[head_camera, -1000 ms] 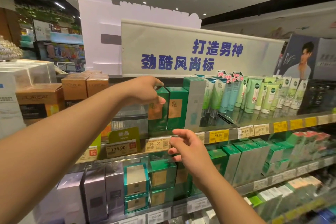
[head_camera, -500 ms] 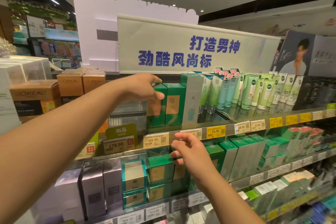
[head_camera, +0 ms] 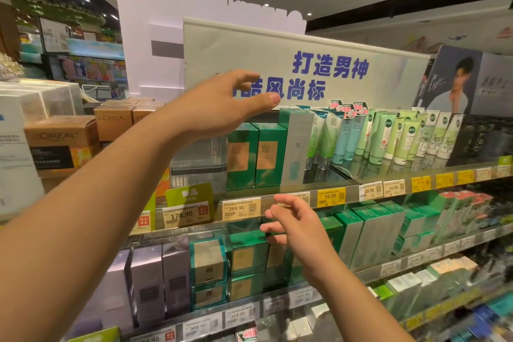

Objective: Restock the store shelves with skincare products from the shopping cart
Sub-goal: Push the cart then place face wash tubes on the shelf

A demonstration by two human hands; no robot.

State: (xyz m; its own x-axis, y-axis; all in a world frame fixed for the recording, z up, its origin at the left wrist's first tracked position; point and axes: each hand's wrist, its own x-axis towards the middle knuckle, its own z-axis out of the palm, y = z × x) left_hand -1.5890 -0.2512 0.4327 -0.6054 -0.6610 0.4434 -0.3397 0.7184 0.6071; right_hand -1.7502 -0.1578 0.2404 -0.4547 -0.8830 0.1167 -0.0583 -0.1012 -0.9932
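Two green boxes (head_camera: 256, 157) stand upright side by side on the top shelf (head_camera: 341, 179), touching each other, just behind the 389.90 tag (head_camera: 241, 208). A taller grey-green box (head_camera: 295, 147) stands against their right side. I see my left hand (head_camera: 222, 104) above and a little in front of the green boxes, lifted clear of them, fingers loosely spread and thumb pointing right; it holds nothing. My right hand (head_camera: 298, 226) hangs lower, in front of the shelf edge near the 55.90 tag (head_camera: 331, 196), fingers relaxed and slightly bent, gripping nothing. I cannot tell whether its fingertips touch the rail.

Right of the tall box, tubes (head_camera: 388, 136) in green, teal and pale blue stand cap-down in a row along the same shelf. Left of the green boxes sits a clear plastic box (head_camera: 198, 164), and beyond it brown L'Oreal boxes (head_camera: 62, 141) are stacked.

On the shelf below (head_camera: 388, 269), more green boxes with tan labels (head_camera: 244, 258) are stacked two high beneath my right hand, with silver-purple boxes (head_camera: 155, 280) to their left and tall green-topped boxes (head_camera: 363, 236) to their right. A white sign (head_camera: 305, 64) with blue characters stands above the top shelf, and a poster (head_camera: 458, 80) showing a person is at its right end.
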